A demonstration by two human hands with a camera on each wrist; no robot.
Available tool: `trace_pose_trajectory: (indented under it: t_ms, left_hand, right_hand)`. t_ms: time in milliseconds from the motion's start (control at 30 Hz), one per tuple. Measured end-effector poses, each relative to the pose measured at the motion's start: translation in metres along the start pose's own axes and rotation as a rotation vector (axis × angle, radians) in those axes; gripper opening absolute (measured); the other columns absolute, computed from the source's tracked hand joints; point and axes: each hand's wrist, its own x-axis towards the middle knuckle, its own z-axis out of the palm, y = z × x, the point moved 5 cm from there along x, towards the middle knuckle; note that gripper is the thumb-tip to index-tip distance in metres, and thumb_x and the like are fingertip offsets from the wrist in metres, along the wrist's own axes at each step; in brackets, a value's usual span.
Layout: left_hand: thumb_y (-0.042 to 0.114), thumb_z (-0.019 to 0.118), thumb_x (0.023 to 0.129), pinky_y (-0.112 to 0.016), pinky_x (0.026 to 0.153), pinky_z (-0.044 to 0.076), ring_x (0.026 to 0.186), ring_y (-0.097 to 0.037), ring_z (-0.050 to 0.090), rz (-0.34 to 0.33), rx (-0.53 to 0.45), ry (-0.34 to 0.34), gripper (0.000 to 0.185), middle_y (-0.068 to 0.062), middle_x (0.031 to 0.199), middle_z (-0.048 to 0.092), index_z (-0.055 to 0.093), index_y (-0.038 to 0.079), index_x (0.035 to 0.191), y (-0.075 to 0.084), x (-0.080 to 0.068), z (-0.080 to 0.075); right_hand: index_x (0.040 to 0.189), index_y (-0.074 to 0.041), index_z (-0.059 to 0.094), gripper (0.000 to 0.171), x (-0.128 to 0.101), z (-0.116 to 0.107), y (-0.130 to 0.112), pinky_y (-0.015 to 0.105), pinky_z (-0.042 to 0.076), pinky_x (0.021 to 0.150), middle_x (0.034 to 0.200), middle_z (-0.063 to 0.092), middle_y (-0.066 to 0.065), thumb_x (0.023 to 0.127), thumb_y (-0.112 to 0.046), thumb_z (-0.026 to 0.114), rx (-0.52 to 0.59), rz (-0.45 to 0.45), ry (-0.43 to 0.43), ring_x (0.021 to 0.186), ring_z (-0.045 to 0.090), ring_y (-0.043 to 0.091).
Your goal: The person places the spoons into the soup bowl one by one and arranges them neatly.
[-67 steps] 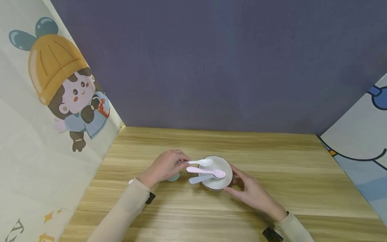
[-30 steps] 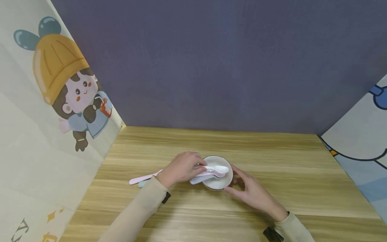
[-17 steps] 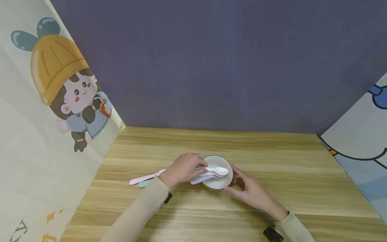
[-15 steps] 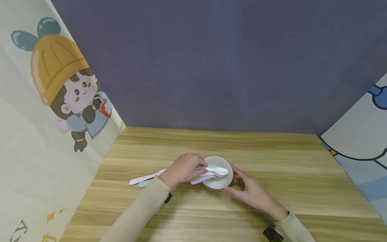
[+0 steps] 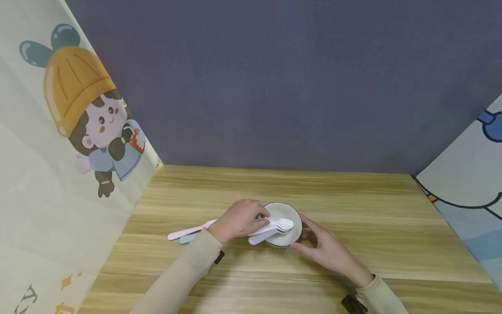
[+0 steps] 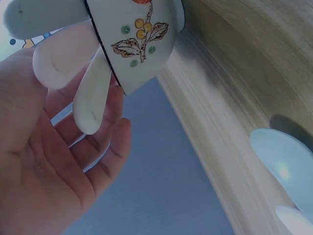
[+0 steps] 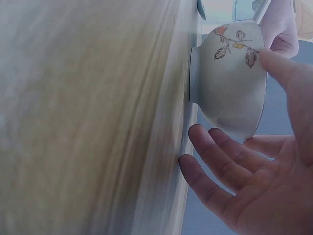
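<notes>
One glazed bowl [image 5: 289, 212] stands on the wood-grained tabletop [image 5: 353, 209], and in it we see a white spoon [image 5: 286, 224], a pink spoon [image 6: 62, 58] and a lavender spoon [image 5: 260, 236], smooth and round-ended, their handles fanned past its left rim. We make out a dark line along that rim and painted leaves with yellow berries on the curved wall. The right hand [image 5: 327, 248] holds the bowl between thumb and index finger, its other fingers spread beside it. The left hand [image 5: 241, 219] bends over the handles; the pink one hides its thumb tip, so we cannot tell whether those fingers grip anything. That hand and its sleeve [image 5: 176, 277] cover part of a second pink spoon [image 5: 188, 231] and a teal spoon [image 5: 188, 238], close together on the tabletop. Behind rises a plain dark backdrop [image 5: 274, 87]; on the left, a printed panel [image 5: 39, 209].
</notes>
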Motion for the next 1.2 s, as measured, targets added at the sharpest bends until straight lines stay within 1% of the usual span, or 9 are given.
trace_pose_trajectory:
  t_ms: [100, 167, 367, 600, 733, 867, 1100, 1200]
  left_hand:
    - [0.026, 0.076, 0.099, -0.027, 0.072, 0.050, 0.083, -0.008, 0.064, -0.004, -0.002, 0.004, 0.016, 0.005, 0.109, 0.080, 0.085, 0.019, 0.110, -0.001, -0.001, 0.000]
    - [0.026, 0.076, 0.099, -0.027, 0.073, 0.051, 0.084, -0.008, 0.065, -0.008, -0.001, 0.006, 0.016, 0.005, 0.110, 0.080, 0.085, 0.020, 0.110, -0.001, -0.002, -0.001]
    - [0.027, 0.076, 0.099, -0.028, 0.076, 0.053, 0.085, -0.009, 0.066, -0.012, -0.001, 0.007, 0.018, 0.004, 0.110, 0.080, 0.084, 0.019, 0.113, 0.000, -0.004, -0.001]
    - [0.029, 0.074, 0.100, -0.031, 0.081, 0.056, 0.089, -0.009, 0.069, -0.016, -0.012, 0.017, 0.020, 0.006, 0.104, 0.079, 0.083, 0.018, 0.114, -0.001, -0.007, -0.002]
    - [0.030, 0.074, 0.101, -0.030, 0.081, 0.056, 0.089, -0.009, 0.068, -0.013, -0.026, 0.026, 0.021, 0.006, 0.100, 0.078, 0.083, 0.018, 0.115, -0.003, -0.010, -0.004]
    - [0.031, 0.073, 0.100, -0.032, 0.082, 0.057, 0.090, -0.011, 0.070, 0.003, -0.020, 0.029, 0.022, 0.006, 0.099, 0.077, 0.083, 0.017, 0.114, -0.005, -0.014, -0.005]
    - [0.033, 0.070, 0.102, -0.031, 0.082, 0.057, 0.090, -0.009, 0.068, -0.002, -0.022, 0.044, 0.023, 0.007, 0.100, 0.077, 0.083, 0.019, 0.115, -0.010, -0.021, -0.009]
    - [0.033, 0.070, 0.103, -0.030, 0.081, 0.056, 0.088, -0.007, 0.067, -0.011, -0.029, 0.050, 0.022, 0.008, 0.099, 0.076, 0.083, 0.020, 0.114, -0.013, -0.025, -0.010]
  right_hand:
    - [0.163, -0.006, 0.041, 0.090, 0.000, 0.000, -0.001, 0.035, 0.062, 0.091, 0.128, 0.075, 0.000, 0.093, -0.044, 0.083, 0.000, -0.013, 0.005, 0.101, 0.075, 0.008]
    - [0.163, -0.006, 0.041, 0.090, 0.000, 0.000, -0.001, 0.035, 0.062, 0.091, 0.133, 0.073, 0.002, 0.093, -0.042, 0.084, 0.004, -0.021, 0.008, 0.101, 0.075, 0.008]
    - [0.163, -0.008, 0.041, 0.089, -0.001, 0.001, -0.002, 0.033, 0.062, 0.090, 0.138, 0.071, 0.002, 0.093, -0.040, 0.084, 0.010, -0.030, 0.013, 0.101, 0.074, 0.007]
    - [0.163, -0.007, 0.041, 0.089, -0.003, 0.002, -0.004, 0.032, 0.062, 0.089, 0.134, 0.073, 0.001, 0.093, -0.042, 0.084, 0.003, -0.014, 0.014, 0.101, 0.075, 0.007]
    - [0.163, -0.006, 0.041, 0.090, -0.004, 0.003, -0.005, 0.033, 0.062, 0.090, 0.140, 0.070, 0.003, 0.093, -0.042, 0.084, 0.008, -0.009, 0.017, 0.103, 0.075, 0.008]
    - [0.163, -0.004, 0.040, 0.090, -0.004, 0.002, -0.006, 0.034, 0.062, 0.091, 0.144, 0.068, 0.005, 0.093, -0.041, 0.084, 0.017, -0.013, 0.017, 0.104, 0.074, 0.008]
    - [0.164, -0.007, 0.040, 0.090, -0.004, 0.002, -0.007, 0.034, 0.062, 0.090, 0.144, 0.068, 0.003, 0.093, -0.041, 0.084, 0.023, -0.013, 0.013, 0.104, 0.075, 0.008]
    - [0.164, -0.009, 0.041, 0.089, -0.004, 0.002, -0.007, 0.031, 0.061, 0.088, 0.139, 0.071, 0.002, 0.093, -0.043, 0.083, 0.014, -0.007, 0.011, 0.103, 0.075, 0.007]
